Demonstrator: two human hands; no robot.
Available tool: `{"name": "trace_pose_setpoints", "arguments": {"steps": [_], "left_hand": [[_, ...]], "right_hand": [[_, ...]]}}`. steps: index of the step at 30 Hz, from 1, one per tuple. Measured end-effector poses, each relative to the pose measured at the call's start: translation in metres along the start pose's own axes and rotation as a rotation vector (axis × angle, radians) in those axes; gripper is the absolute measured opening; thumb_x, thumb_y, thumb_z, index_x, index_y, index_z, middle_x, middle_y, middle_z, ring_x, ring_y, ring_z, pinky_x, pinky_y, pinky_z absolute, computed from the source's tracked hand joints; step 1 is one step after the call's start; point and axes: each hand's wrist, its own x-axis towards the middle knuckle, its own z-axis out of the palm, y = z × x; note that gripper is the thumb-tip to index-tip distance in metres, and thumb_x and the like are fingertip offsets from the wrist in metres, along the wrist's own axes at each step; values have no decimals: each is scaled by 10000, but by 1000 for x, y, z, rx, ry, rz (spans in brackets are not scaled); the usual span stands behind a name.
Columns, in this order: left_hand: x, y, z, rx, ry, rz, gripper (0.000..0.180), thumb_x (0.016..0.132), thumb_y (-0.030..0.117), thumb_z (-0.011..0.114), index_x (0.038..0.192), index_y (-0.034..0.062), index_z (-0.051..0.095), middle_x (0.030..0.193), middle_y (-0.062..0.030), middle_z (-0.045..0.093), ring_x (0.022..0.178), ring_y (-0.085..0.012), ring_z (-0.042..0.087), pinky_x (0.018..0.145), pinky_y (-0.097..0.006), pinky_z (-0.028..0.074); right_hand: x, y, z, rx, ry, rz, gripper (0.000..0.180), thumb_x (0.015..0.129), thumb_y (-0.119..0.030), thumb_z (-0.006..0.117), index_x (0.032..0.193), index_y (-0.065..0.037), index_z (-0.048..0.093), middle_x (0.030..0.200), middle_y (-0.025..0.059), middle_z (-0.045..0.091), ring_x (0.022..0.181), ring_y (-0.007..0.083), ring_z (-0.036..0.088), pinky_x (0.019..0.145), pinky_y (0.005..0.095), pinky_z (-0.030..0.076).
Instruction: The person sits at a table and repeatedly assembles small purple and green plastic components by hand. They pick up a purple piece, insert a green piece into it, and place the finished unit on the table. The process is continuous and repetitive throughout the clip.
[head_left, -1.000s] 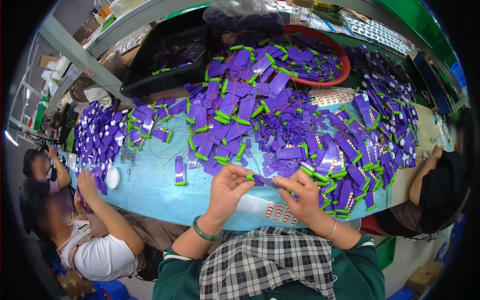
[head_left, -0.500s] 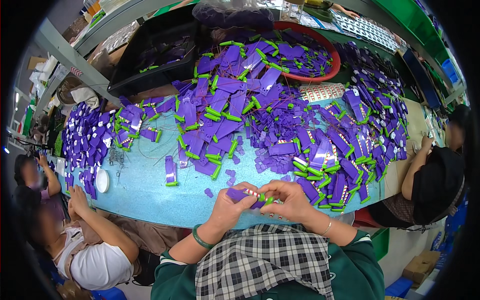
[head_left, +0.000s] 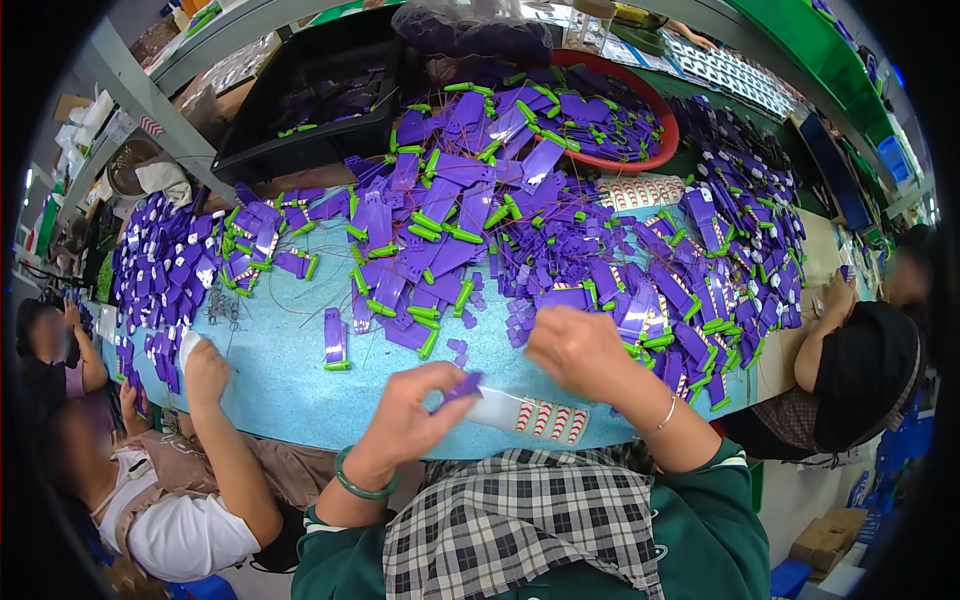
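My left hand (head_left: 412, 412) pinches a small flat purple plastic piece (head_left: 460, 388) between thumb and fingers, close to the table's front edge. Further right, my right hand (head_left: 575, 348) hangs over the front of the heap of purple parts (head_left: 555, 240). Its fingers are curled down and slightly blurred; what they hold, if anything, is hidden. Between and below both hands lies a clear sticker sheet (head_left: 552, 420) with red-and-white striped strips. A single purple part with a green end (head_left: 335, 340) lies apart on the blue tabletop, left of the heap.
Behind the heap stand a red basin (head_left: 665, 135) of purple-and-green parts and a black crate (head_left: 235, 150). Another striped sheet (head_left: 640, 192) lies by the basin. Thin wires stick out among the parts. Co-workers sit left and right; one hand (head_left: 207, 372) touches a white dish (head_left: 188, 348).
My hands have parted: the right moved up toward the heap, the left shifted left. The striped, green-ended part between them is no longer visible there. A sticker sheet now shows. The left co-worker reached to the dish.
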Motion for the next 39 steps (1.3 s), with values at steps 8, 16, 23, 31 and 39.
{"name": "trace_pose_setpoints", "arguments": {"steps": [8,16,23,31,39], "left_hand": [[-1,-1,-12,-513,735,121,80,977,82,444,1037,29,444,869,-91,585,777,-186,585,757,-341,488],[5,-23,20,-676,577,63,119,1015,146,399,1086,54,425,888,-89,559,797,-182,582,765,-351,493],[9,-26,34,-622,480,-40,143,1013,154,415,1078,31,447,863,-79,586,784,-160,592,749,-307,495],[7,-29,55,-196,96,-233,92,940,84,487,965,6,529,790,-105,621,716,-198,616,652,-324,487],[8,-17,54,-14,-21,-100,177,887,168,563,971,17,523,748,-190,577,688,-372,595,602,-422,438]], "right_hand": [[9,25,22,-203,-45,149,126,685,-162,735,773,-100,669,831,19,549,817,204,553,631,349,487],[12,16,15,-125,20,88,184,668,-173,759,831,-119,694,844,17,554,823,205,549,666,339,487],[12,25,24,-50,0,49,129,686,-160,727,797,-113,680,803,24,549,835,211,543,698,354,483],[6,-17,-5,895,-71,394,119,762,-70,726,873,-42,691,768,76,639,652,200,572,588,303,450],[-13,-35,16,560,194,248,133,731,-64,749,765,-22,627,724,69,610,620,195,547,555,313,436]]}}
